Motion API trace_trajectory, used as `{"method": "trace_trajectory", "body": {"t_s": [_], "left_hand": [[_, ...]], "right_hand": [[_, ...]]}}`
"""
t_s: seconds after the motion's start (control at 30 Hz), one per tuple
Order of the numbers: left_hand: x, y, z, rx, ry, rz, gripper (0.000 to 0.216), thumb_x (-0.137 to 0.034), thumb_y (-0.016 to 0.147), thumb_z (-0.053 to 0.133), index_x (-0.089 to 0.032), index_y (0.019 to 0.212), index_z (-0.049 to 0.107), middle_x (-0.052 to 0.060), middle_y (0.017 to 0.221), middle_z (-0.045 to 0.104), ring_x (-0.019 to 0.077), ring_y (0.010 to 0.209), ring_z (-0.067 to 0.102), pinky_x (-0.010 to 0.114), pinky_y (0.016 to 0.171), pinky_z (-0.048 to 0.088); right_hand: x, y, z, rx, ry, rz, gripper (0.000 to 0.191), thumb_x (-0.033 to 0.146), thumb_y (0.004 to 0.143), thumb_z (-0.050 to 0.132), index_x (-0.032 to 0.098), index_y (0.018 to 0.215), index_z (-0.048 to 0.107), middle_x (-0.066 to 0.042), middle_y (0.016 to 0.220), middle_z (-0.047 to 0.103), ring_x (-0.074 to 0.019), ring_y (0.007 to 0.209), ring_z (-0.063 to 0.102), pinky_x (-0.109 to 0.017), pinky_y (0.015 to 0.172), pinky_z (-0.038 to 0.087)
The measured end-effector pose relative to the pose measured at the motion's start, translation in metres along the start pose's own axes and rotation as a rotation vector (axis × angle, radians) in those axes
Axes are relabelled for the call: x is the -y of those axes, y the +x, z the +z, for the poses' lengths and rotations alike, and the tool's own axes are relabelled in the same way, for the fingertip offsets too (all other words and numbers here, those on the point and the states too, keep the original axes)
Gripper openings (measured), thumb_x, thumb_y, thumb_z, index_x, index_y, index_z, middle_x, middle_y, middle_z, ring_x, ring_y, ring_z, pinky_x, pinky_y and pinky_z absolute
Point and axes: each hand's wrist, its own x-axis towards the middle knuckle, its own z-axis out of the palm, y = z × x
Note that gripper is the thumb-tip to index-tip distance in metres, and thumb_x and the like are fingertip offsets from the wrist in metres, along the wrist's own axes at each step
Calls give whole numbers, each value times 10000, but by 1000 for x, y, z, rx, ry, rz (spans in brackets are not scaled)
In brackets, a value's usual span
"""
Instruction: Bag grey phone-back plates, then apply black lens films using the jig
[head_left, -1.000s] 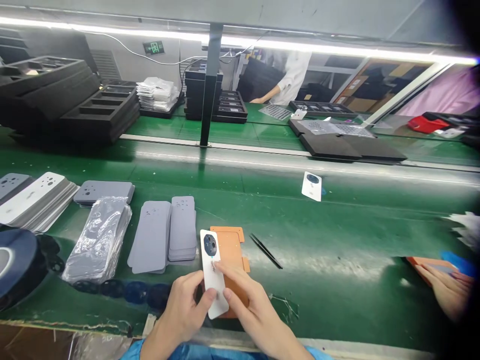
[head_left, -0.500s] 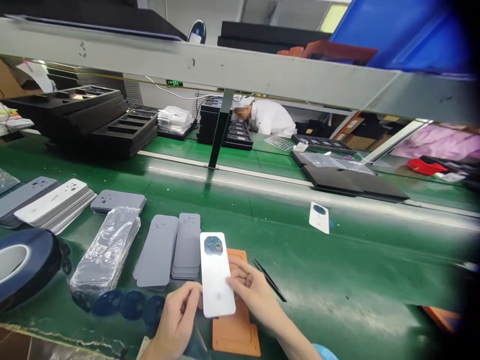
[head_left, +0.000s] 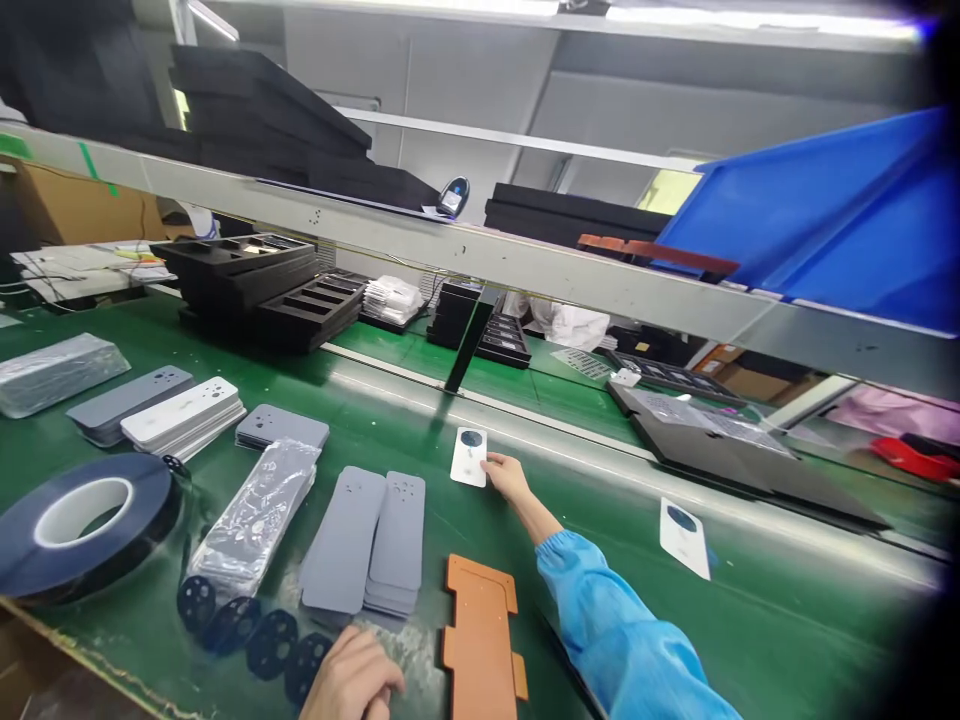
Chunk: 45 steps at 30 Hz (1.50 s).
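Note:
In the head view my right hand (head_left: 510,478) is stretched far forward and pinches the right edge of a white phone back panel (head_left: 463,470). That panel carries a dark round camera film near its top and lies at or just above the green bench. My left hand (head_left: 354,675) is closed at the front edge, fingers curled down; whatever is under them is hidden. It is at the end of a strip of dark round films (head_left: 271,643) running from a large tape roll (head_left: 154,520). Right of this hand lies an orange fixture plate (head_left: 480,640).
Grey panels (head_left: 341,540), a bagged stack (head_left: 259,515) and white panels (head_left: 180,412) stand on the left. Another white panel with a dark film (head_left: 684,538) lies right. Black trays (head_left: 300,310) and a shelf beam (head_left: 525,262) are behind; a person in white (head_left: 574,322) is beyond.
My right hand has carried the white panel from above the orange plate forward onto the far part of the bench. My left hand has stayed near the front edge. The view has tilted up.

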Motion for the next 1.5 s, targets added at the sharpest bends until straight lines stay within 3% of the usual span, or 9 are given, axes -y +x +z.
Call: {"method": "trace_trajectory", "body": {"t_s": [0.23,0.4,0.53,0.63,0.77,0.93,1.07,1.3,1.5], "left_hand": [[4,-5,8,-9,-118,-16,278,-7,770,371,-210,816,554,0,626,551,174,604,504,301,618,367],[-6,-2,-2,-98,-284,-128,346,-22,843,353,-197,1012,600,59,824,624,203,774,586,310,708,473],[-16,-2,-15,-212,-414,-226,370,-63,953,308,-204,1113,610,88,966,647,214,934,625,330,836,511],[-21,-5,-18,-308,-488,-252,344,-129,995,313,-201,1142,616,100,1038,657,230,1013,633,347,898,514],[-27,-6,-19,-441,-565,-265,309,-208,1004,363,-183,1179,617,107,1072,668,251,1055,635,373,940,512],[-37,-4,-27,-548,-571,-240,289,-207,995,384,-182,1150,626,98,1010,675,259,1020,642,414,913,521],[-43,-14,-47,-601,-352,-250,238,-194,982,441,-192,1147,612,64,891,648,218,882,625,360,790,530],[-58,-28,-74,-246,147,-483,252,-191,829,722,-201,1072,652,21,865,619,150,721,580,271,680,514],[-63,-27,-67,-270,178,-476,127,-175,884,655,-196,1008,672,40,913,637,134,706,595,260,687,531]], "right_hand": [[1,-2,-13,-43,-265,36,297,351,979,645,160,1205,635,-90,1240,646,-243,1089,646,-470,943,545],[9,-54,-14,-27,-266,-95,296,341,952,592,144,1145,700,-129,1172,717,-259,1030,683,-392,955,498],[20,-151,4,180,-173,-236,306,407,935,558,186,1023,751,-54,949,770,-209,849,706,-287,783,522],[32,-225,22,501,-114,-310,324,397,957,534,186,875,766,-41,783,752,-186,716,680,-255,633,479],[42,-278,44,741,-165,-360,211,355,903,629,202,957,764,-11,738,747,-158,619,657,-234,576,420],[31,-282,61,758,-216,-452,249,213,880,547,205,992,770,-19,752,741,-160,633,645,-256,608,409],[15,-274,64,860,28,-282,437,129,810,482,164,1184,705,-18,771,742,-142,651,618,-248,634,453],[10,-267,66,1218,427,42,598,168,688,499,117,1276,597,24,715,689,-57,406,403,-190,407,362],[4,-264,66,1287,476,-8,674,137,667,497,155,1336,576,47,700,659,-50,406,367,-177,383,321]]}}
